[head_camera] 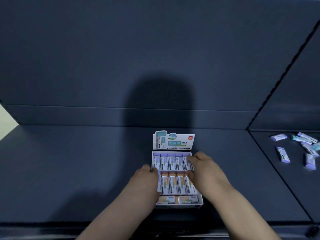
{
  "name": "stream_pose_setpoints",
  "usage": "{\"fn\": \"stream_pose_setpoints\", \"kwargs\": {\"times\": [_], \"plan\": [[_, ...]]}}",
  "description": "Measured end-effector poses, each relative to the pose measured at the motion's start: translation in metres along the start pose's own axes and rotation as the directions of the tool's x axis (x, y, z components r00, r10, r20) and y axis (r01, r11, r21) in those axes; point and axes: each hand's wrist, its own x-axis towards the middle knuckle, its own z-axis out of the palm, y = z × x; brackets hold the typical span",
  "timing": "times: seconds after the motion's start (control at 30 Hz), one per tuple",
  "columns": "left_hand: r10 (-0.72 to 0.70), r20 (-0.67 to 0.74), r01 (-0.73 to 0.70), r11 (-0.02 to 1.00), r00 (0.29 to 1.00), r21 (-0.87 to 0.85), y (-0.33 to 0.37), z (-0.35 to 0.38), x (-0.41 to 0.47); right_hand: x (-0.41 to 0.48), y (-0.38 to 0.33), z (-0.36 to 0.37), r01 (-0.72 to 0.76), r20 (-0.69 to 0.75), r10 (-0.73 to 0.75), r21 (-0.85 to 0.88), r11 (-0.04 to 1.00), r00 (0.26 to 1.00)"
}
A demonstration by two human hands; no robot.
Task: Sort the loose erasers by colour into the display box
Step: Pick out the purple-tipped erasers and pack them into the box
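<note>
The white display box (178, 206) stands on the dark table with its printed header card (174, 142) upright at the back. Its far row holds purple erasers (172, 162), the middle row orange erasers (174, 185), and two more orange ones (187, 199) lie sideways at the front. My left hand (145, 179) is at the box's left edge, its fingers curled round a purple-ended eraser (159, 187) at the left end of the middle row. My right hand (204, 170) covers the box's right side and pinches the rightmost purple eraser (186, 161) lengthwise between fingertip and thumb.
Several loose purple and teal erasers (308, 144) lie scattered on the adjoining table at the far right, one purple eraser (283, 154) nearest me. A dark panel wall (155, 66) rises behind the table. A seam (277, 170) divides the two tabletops.
</note>
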Motion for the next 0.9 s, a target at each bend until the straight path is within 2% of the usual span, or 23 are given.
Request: {"fn": "stream_pose_setpoints", "kwargs": {"times": [0.23,0.37,0.43,0.53,0.7,0.9], "plan": [[0.059,-0.009,-0.06,0.997,0.998,-0.041,-0.006,-0.011,-0.004,-0.007,-0.003,-0.009,-0.039,0.008,0.039,0.018,0.999,0.999],[0.139,-0.168,-0.135,0.99,0.976,0.037,-0.007,-0.029,-0.001,-0.017,-0.005,-0.022,-0.057,-0.045,0.057,0.014,0.998,0.997],[0.206,-0.252,-0.198,0.979,0.946,0.055,-0.002,-0.037,0.003,-0.022,-0.004,-0.026,-0.074,-0.071,0.074,0.002,0.997,0.995],[0.325,-0.306,-0.299,0.946,0.895,0.129,0.014,-0.039,0.014,-0.029,-0.001,-0.028,-0.092,-0.105,0.094,0.022,0.996,0.99],[0.448,-0.322,-0.396,0.893,0.834,0.214,0.052,-0.031,0.021,-0.046,0.018,-0.028,-0.091,-0.134,0.097,0.051,0.995,0.986],[0.492,-0.28,-0.421,0.864,0.825,0.276,0.113,-0.016,0.019,-0.081,0.076,-0.041,-0.115,-0.158,0.124,0.064,0.991,0.98]]}}
